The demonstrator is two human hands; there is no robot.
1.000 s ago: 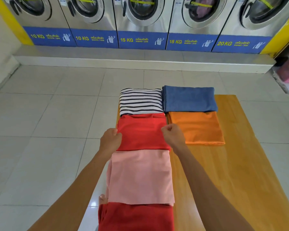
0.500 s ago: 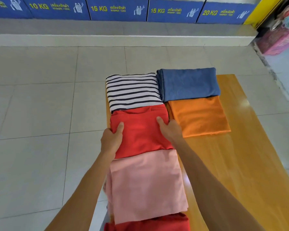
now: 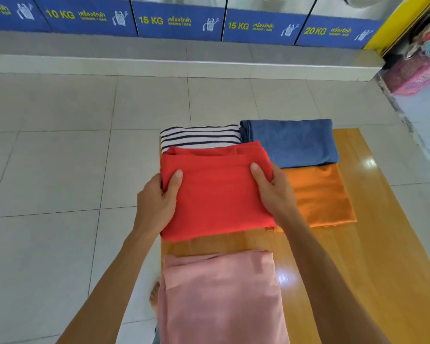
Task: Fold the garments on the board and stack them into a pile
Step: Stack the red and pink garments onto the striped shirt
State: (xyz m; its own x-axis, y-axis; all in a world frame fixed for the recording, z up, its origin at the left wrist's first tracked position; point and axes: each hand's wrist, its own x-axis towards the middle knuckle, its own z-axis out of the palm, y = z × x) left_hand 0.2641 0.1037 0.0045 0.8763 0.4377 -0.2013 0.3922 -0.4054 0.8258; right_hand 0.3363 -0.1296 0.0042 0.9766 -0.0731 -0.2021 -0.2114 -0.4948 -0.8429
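A folded red garment (image 3: 216, 192) is held up off the wooden board (image 3: 372, 256). My left hand (image 3: 159, 202) grips its left edge and my right hand (image 3: 273, 192) grips its right edge, thumbs on top. The red garment overlaps the near part of a folded striped garment (image 3: 199, 136) behind it. A folded blue garment (image 3: 293, 142) lies at the far right, with a folded orange garment (image 3: 320, 194) in front of it. A folded pink garment (image 3: 221, 296) lies nearest me, a strip of bare board between it and the red one.
The board stands on a tiled floor (image 3: 47, 170). A raised step (image 3: 159, 65) with a row of washing machines (image 3: 179, 21) runs along the back. A pink laundry basket (image 3: 415, 73) sits at the far right.
Both hands closed on the red garment's sides and lifted it off the board, moving it away from me over the striped garment. A strip of bare board shows where it lay.
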